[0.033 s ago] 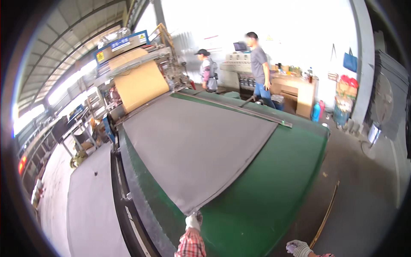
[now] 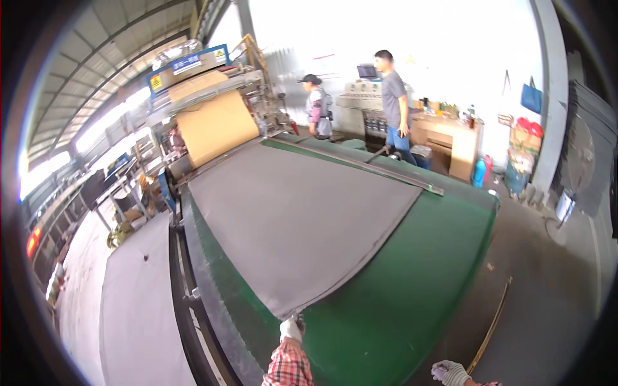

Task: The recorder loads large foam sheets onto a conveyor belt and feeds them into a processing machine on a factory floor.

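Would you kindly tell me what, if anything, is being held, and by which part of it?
The left hand holds the grey sheet by its near corner. Whether the right hand holds the thin stick beside it cannot be told.

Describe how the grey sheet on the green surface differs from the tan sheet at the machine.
The grey sheet looks darker; the tan sheet looks yellowish and brighter.
The grey sheet lies spread over the green surface, while the tan sheet slopes down steeply at the machine.
The left hand holds the grey sheet's near corner, well away from the tan sheet.
Both are broad and look smooth.
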{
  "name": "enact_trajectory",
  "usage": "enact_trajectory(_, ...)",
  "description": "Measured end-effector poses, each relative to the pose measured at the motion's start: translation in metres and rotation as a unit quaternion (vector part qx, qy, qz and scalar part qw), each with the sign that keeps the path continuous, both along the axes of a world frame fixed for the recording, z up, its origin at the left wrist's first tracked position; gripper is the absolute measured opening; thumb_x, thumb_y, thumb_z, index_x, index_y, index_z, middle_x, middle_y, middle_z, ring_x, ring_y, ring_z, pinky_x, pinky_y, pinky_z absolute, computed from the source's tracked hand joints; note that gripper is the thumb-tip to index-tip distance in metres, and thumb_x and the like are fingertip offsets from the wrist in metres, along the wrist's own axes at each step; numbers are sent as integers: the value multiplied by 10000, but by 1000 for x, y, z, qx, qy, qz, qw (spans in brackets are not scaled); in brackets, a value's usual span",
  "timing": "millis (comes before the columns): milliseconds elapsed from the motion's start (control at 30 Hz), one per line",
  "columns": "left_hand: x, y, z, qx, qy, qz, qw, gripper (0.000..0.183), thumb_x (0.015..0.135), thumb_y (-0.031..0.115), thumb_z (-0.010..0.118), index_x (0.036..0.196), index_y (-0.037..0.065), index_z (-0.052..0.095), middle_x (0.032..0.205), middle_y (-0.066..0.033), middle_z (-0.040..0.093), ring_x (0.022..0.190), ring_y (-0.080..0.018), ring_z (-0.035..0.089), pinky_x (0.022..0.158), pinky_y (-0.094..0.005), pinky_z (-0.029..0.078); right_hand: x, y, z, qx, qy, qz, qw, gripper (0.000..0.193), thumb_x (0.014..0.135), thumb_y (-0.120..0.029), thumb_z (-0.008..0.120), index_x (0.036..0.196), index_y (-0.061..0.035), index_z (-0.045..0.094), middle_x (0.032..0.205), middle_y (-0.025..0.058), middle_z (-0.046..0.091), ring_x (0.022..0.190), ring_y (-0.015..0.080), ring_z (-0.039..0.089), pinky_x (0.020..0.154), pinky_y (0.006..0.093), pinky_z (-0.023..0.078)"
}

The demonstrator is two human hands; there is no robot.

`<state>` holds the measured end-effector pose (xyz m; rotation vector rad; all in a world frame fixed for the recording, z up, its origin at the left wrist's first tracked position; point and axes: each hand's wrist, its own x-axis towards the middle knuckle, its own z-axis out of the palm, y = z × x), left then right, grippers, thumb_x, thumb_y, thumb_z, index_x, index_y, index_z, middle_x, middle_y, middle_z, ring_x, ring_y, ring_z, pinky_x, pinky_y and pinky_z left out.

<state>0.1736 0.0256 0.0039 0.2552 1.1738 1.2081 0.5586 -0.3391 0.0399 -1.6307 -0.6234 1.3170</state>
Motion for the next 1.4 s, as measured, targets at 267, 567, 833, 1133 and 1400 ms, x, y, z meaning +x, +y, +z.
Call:
enact_trajectory(267, 13, 107, 248, 270, 205, 10, 941, 235, 814, 253, 507, 643, 93, 500, 437, 13, 408, 359, -101, 391, 364, -238, 309, 4, 78, 25, 126, -345, 265, 892, 113, 803, -175, 579, 873, -88, 564, 734, 18, 595, 634, 130, 564, 607, 265, 463)
enact_trajectory(567, -95, -3, 206, 368, 212, 163, 891, 266, 829, 325, 519, 639, 144, 483, 513, 42, 405, 422, -68, 347, 395, -234, 250, 14, 224, 11, 49, 228, 199, 952, 212, 796, -176, 619, 900, 1, 569, 782, 74, 608, 674, 158, 590, 637, 273, 500)
enact_trajectory(833, 0, -222, 59, -9, 176, 184, 967, 175, 835, 235, 547, 822, 64, 583, 605, -23, 532, 454, -106, 452, 414, -250, 383, -38, 285, -11, -7, 59, 387, 920, 237, 822, -210, 558, 924, 2, 587, 822, 144, 630, 696, 252, 623, 700, 379, 510)
enact_trajectory(1133, 74, -333, 16, -135, 215, -17, 967, 197, 819, 230, 572, 900, 52, 593, 643, -72, 598, 501, -139, 540, 463, -262, 452, -58, 223, -41, -172, 349, 266, 882, 315, 808, -282, 597, 965, -19, 523, 795, 115, 596, 712, 214, 598, 619, 314, 505)
enact_trajectory(1400, 27, -312, 18, -136, 123, 61, 981, 187, 843, 196, 518, 931, 36, 560, 722, -99, 616, 535, -150, 561, 460, -262, 460, -75, 243, -14, -170, 381, 181, 891, 575, 763, -337, 649, 1150, -1, 390, 968, 134, 547, 889, 246, 553, 771, 362, 478)
